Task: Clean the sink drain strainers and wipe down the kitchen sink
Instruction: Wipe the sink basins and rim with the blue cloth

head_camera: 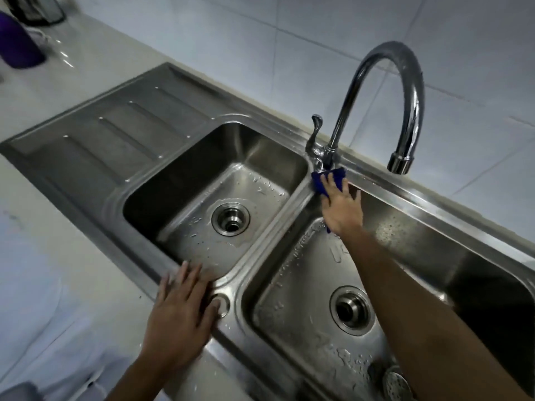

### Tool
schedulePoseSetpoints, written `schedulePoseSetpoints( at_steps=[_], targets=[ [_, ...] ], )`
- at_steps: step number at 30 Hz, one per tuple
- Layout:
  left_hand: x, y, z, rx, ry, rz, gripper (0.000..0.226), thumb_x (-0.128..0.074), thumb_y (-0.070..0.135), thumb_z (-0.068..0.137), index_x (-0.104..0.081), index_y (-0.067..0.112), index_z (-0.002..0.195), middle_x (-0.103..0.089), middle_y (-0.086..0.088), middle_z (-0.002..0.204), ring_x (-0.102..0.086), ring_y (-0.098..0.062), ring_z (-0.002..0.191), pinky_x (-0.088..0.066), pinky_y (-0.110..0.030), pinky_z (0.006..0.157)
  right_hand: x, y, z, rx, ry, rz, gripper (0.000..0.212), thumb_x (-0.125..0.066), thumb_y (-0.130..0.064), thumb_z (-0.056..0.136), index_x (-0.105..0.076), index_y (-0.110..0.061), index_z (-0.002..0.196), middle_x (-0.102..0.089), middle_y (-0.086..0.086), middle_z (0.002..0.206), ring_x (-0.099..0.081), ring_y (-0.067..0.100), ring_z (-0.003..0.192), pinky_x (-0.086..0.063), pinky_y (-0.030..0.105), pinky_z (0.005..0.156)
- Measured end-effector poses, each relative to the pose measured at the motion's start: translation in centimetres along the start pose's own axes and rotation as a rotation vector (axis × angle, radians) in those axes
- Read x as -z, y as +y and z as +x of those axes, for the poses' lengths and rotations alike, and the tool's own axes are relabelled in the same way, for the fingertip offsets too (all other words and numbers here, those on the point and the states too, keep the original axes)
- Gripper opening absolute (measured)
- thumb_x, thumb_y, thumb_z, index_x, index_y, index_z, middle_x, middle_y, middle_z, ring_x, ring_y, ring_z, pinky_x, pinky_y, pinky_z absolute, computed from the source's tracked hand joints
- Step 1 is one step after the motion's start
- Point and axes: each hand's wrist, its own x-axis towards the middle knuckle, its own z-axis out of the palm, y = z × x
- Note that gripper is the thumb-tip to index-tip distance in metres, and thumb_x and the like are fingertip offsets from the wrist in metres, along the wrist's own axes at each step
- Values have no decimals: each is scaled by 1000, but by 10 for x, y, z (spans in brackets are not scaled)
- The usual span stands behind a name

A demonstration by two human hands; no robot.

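Observation:
A stainless double sink [292, 198] fills the view, with a drain [230, 220] in the left basin and a drain [352, 310] in the right basin. My right hand [341, 206] presses a blue cloth [320, 180] flat against the rim at the base of the chrome tap [385, 91], fingers stretched out. My left hand [179, 311] rests flat on the sink's front rim between the basins. A round metal strainer [395, 382] lies at the near edge of the right basin, partly hidden by my right forearm.
A ribbed draining board [95, 140] extends left of the basins. A purple container [17, 41] and a glass jar [37, 7] stand on the pale counter at the far left. White wall tiles [289, 39] run behind the tap. Water drops dot both basins.

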Motion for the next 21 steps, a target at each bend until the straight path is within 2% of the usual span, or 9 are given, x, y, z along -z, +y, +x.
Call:
schedulePoseSetpoints(
  at_steps=[5,9,11,14,17,21],
  targets=[
    [2,3,-10,46,-34,29,56,-26,48,94,-42,21,140,-38,5,147,-18,-14,142,7,-30,118,-14,-51,-65,319,-90,36,49,-36,-31,100,-25,-35,148,-17,-16,157,-3,14,148,5,50,120],
    [2,3,-10,67,-21,-6,57,-26,48,93,-42,22,140,-41,5,146,-20,-12,142,6,-29,118,-35,-61,-102,528,-118,88,56,-20,-44,92,-32,-37,146,-25,-20,154,-6,7,145,1,48,120],
    [2,3,-9,64,0,-14,56,-28,47,92,-43,22,140,-42,5,145,-20,-11,141,6,-29,118,-35,-54,-86,508,-86,106,52,-24,-40,94,-35,-36,145,-28,-20,153,-8,6,146,-1,52,119],
    [1,3,-9,61,17,-17,55,-28,47,92,-40,24,141,-39,7,146,-18,-10,142,5,-29,118,-27,-47,-38,355,-4,67,46,-33,-29,100,-36,-33,145,-27,-15,155,-7,12,148,-1,55,119],
    [-1,2,-9,50,51,-42,54,-30,45,92,-39,25,142,-39,8,146,-18,-9,142,7,-28,118,-17,-41,6,196,37,80,45,-34,-30,99,-39,-31,144,-26,-13,157,-7,14,149,-2,56,119],
    [-3,0,-9,18,86,-24,54,-32,43,91,-45,21,138,-45,5,142,-23,-10,140,-3,-32,117,-23,-52,13,101,49,92,44,-34,-36,99,-42,-30,143,-25,-10,157,-4,17,149,-1,56,117]
  ],
)
